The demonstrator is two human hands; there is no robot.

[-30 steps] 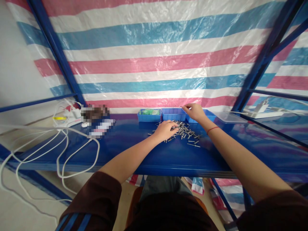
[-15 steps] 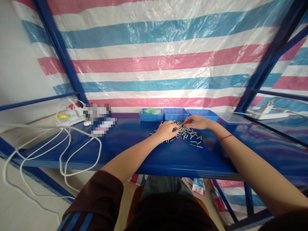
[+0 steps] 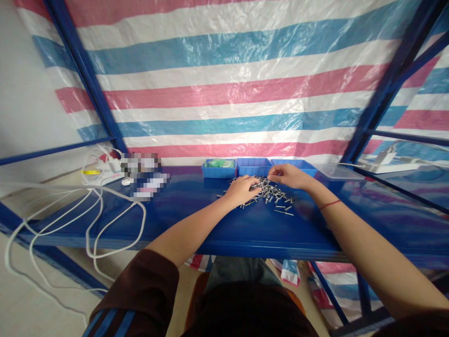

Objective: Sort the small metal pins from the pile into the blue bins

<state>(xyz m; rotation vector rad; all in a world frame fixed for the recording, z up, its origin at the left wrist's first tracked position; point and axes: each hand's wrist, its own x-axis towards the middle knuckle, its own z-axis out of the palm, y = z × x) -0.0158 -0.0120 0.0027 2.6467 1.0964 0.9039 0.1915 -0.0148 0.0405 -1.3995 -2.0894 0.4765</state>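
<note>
A loose pile of silvery metal rivets (image 3: 269, 191) lies on the blue table (image 3: 224, 229). My left hand (image 3: 242, 189) rests at the pile's left side with its fingers curled over some of the pieces; what it grips is too small to name. Over the pile's back right part is my right hand (image 3: 286, 176), thumb and fingertips pinched together, and anything between them cannot be made out. Behind the pile stand three blue bins: the left bin (image 3: 219, 174) holds green packets, beside a middle bin (image 3: 253, 167) and a right bin (image 3: 301, 166).
White cables (image 3: 142, 220) loop over the table's left part and front edge, near a power strip (image 3: 108, 169). A clear plastic lid (image 3: 338, 172) lies right of the bins. Blue frame posts (image 3: 372, 98) stand at both sides, before a striped sheet (image 3: 224, 84).
My right hand has risen slightly from the pile, and its fingers have drawn closer together. My left hand stays at the pile's left side, with little movement.
</note>
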